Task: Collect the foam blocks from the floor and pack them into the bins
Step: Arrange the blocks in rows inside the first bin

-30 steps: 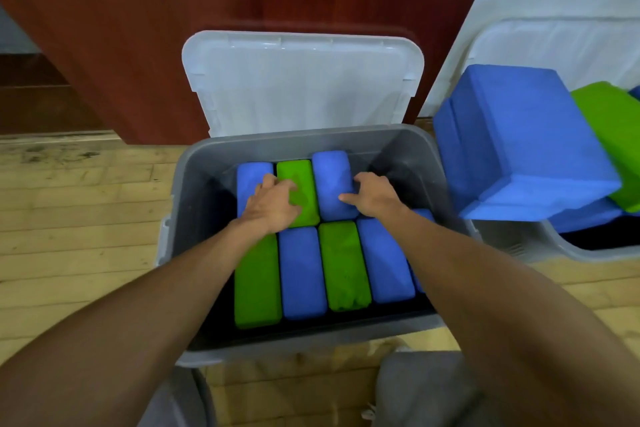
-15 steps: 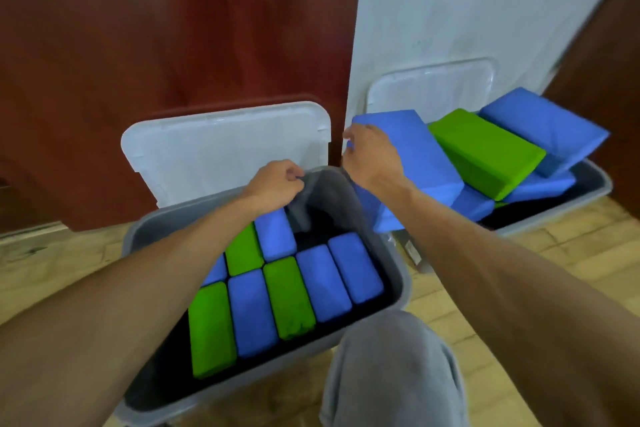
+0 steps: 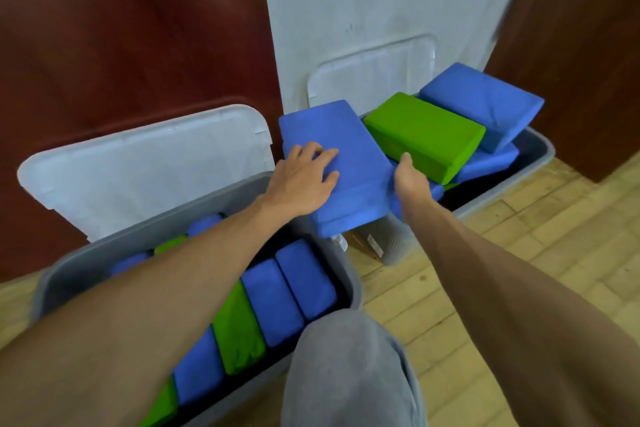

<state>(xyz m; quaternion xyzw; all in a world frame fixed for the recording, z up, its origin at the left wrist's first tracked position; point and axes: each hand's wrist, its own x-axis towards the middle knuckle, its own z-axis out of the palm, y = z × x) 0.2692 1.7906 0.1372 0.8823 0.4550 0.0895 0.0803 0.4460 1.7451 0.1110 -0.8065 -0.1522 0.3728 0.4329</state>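
Note:
A large blue foam block (image 3: 346,135) lies tilted over the near left corner of the right grey bin (image 3: 542,152). My left hand (image 3: 304,180) rests on its top face with the fingers spread. My right hand (image 3: 410,180) holds its right side, thumb up along the edge and fingers hidden beneath. Behind it a green block (image 3: 426,132) and another blue block (image 3: 485,100) are piled loosely in the same bin. The left grey bin (image 3: 351,274) holds blue blocks (image 3: 301,277) and green blocks (image 3: 239,333) standing side by side in rows, partly hidden by my left forearm.
Both bins have translucent lids, the left lid (image 3: 138,163) and the right lid (image 3: 374,69), leaning open against a red-brown wall and a white panel. My grey-trousered knee (image 3: 346,371) is at the front of the left bin. Wooden floor (image 3: 519,253) runs to the right.
Both hands left the left bin and moved right to the large blue block on the right bin. My view swung right and closer to that bin.

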